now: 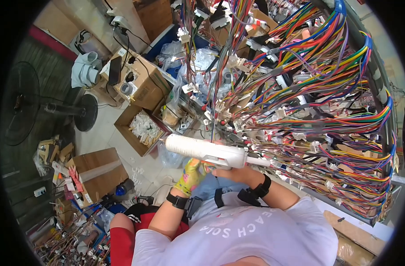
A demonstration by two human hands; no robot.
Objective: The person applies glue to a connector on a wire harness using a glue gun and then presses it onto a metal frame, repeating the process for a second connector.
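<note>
A white hot glue gun lies across the middle of the view, its nozzle pointing left and a pale glue stick coming out at its right end. My right hand, bare, is closed around its grip below the body. Just left of that, under the barrel, is my left hand in a yellow patterned glove. Its fingers are curled, and the gun covers their tips, so what they pinch is hidden. Beyond the gun hang bundles of coloured wires with white connectors.
A metal rack edge carries the wire bundles on the right. Left of me are an open carton of white pieces, a taped carton and a black fan. Someone's red clothing shows close at my left.
</note>
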